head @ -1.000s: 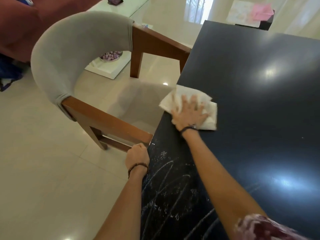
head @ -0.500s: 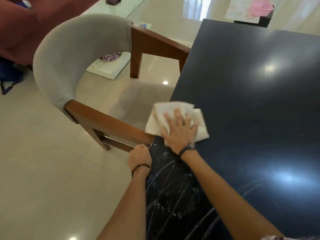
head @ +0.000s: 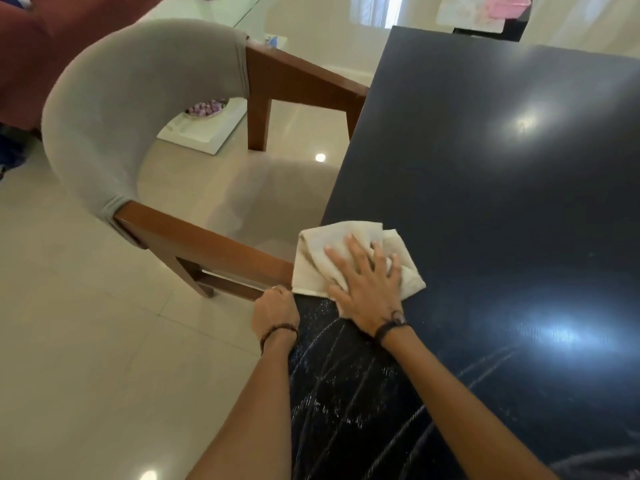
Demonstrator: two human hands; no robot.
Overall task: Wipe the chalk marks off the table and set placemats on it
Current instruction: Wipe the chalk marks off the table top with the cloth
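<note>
A dark glossy table fills the right side. White chalk marks streak its near left part. A crumpled cream cloth lies at the table's left edge and hangs a little past it. My right hand presses flat on the cloth with fingers spread. My left hand grips the table's left edge just below the cloth, fingers curled over it. Pale and pink mats lie on a small dark stand beyond the table's far end.
A grey-backed chair with brown wooden arms stands close against the table's left side. Behind it are a white low table with a bowl of purple things and a red sofa. Shiny cream floor tiles lie to the left.
My right hand has dragged the cloth toward me along the left edge, down to the chalk marks. The left hand has stayed on the table edge.
</note>
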